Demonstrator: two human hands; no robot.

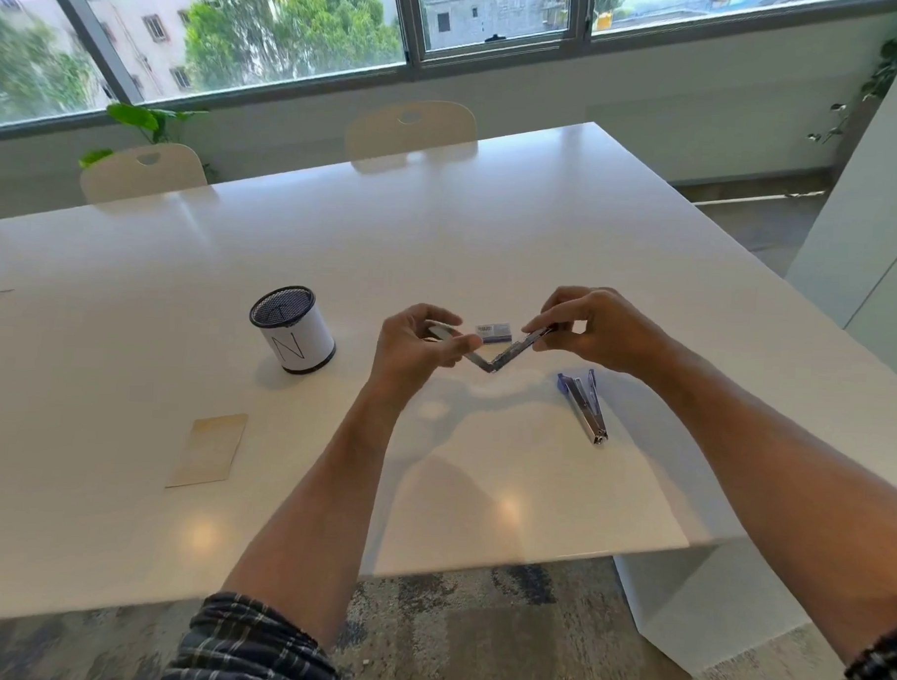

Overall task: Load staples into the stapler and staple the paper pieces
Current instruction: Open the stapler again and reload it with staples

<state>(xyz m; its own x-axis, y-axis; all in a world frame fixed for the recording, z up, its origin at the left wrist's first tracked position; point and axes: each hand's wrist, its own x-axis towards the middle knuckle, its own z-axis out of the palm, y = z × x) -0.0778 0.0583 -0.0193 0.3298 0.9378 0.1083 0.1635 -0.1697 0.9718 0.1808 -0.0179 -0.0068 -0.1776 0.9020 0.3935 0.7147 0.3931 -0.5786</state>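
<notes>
Two hands, left hand [420, 338] and right hand [585, 329], pinch the ends of a bent staple strip [497, 359] above the table [492, 228]. The open stapler [585, 405] lies right, papers [209, 450] left, pen cup [292, 334] and staple box [494, 332] nearby, none obstructing.

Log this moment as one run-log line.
left hand: grips staple strip | right hand: grips other end, strip bent in V | stapler: open on table

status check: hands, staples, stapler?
Left hand and right hand both pinch a staple strip, bent into a V. Stapler lies open on table, unloaded. Paper piece untouched. Nothing blocking.
</notes>
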